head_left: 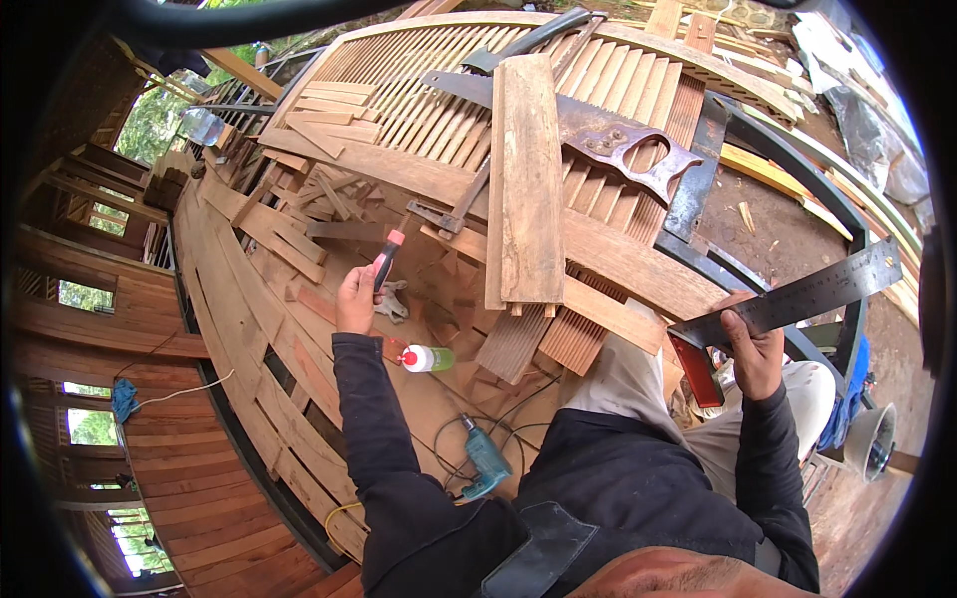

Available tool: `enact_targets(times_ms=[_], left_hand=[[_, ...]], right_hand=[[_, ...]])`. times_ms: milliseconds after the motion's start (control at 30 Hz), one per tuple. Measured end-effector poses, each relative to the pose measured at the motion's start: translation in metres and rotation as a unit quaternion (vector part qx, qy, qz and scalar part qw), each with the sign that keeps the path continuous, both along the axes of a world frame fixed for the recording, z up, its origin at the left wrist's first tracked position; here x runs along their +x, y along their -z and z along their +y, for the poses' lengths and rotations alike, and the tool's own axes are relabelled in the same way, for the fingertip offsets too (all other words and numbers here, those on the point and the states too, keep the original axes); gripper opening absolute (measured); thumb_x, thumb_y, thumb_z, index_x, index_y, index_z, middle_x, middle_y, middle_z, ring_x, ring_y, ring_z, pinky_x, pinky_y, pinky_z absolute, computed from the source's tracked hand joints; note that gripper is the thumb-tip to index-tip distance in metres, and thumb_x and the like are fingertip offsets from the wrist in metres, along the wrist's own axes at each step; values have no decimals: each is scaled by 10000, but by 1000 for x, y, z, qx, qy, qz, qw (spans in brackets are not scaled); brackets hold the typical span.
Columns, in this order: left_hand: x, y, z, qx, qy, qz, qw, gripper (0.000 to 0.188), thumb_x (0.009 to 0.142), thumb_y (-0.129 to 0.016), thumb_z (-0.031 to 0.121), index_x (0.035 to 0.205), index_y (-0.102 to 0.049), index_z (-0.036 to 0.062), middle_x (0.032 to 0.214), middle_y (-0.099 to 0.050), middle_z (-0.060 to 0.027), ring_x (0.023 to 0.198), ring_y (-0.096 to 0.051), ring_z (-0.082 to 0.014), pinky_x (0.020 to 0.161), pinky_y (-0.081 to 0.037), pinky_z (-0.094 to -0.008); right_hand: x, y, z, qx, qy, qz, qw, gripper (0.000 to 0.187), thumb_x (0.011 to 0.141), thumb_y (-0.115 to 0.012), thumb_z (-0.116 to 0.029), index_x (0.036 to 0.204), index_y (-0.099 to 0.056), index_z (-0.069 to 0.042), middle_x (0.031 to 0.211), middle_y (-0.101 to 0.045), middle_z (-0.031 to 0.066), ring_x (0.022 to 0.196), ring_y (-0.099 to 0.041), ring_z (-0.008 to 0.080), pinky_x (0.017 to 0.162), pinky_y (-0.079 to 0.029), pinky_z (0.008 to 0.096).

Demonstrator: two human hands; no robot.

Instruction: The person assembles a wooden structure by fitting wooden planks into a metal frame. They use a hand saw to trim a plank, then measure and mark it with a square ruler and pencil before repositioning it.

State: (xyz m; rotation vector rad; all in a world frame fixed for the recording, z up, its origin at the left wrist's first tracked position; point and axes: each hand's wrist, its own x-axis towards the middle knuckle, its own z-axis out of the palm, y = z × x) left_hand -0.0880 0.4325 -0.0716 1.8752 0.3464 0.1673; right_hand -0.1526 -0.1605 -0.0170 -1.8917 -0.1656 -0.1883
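Note:
My left hand (356,299) is closed around a slim hand tool with a red-and-black handle (386,255); I cannot tell its exact kind. My right hand (755,349) grips a try square with a wide steel blade (817,291) and a red stock (696,371). Between the hands, a thick wooden plank (526,179) lies across a slatted louvre panel (419,110). Shorter grooved boards (578,334) and a plain strip (613,311) stick out below it, close to the square. A rusty metal clamp (454,217) sits at the panel's near edge.
A handsaw (623,149) and a hatchet (533,38) rest on the panel. Below are a glue-type bottle with a red cap (427,359), a teal power drill (485,460) with its cord, and wood offcuts (339,194). A black metal frame (778,140) borders the right.

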Motion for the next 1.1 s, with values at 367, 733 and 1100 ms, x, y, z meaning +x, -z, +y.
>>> enact_targets(times_ms=[367,733,1100], left_hand=[[51,-40,6,-12,209,247,946,312,941,-737,321,993,-650,25,710,-612,-26,574,-578,-121,503,-463,-280],[57,-47,-11,-104,159,246,951,150,950,-683,201,995,-586,96,653,-558,3,510,-577,-118,460,-462,-290],[55,-33,-22,234,157,117,952,267,850,-779,274,966,-663,63,733,-671,-89,608,-657,-251,590,-534,-378]], right_hand=[[-4,-2,3,77,7,71,994,161,1008,-674,-141,1044,-680,16,1018,-670,46,999,-605,150,912,-487,326],[-2,1,-1,85,4,66,994,163,1006,-677,-145,1035,-668,15,997,-655,45,918,-609,134,848,-494,298],[1,-2,7,76,10,20,997,164,1008,-677,-153,1010,-658,10,941,-628,24,810,-587,109,695,-477,264]])
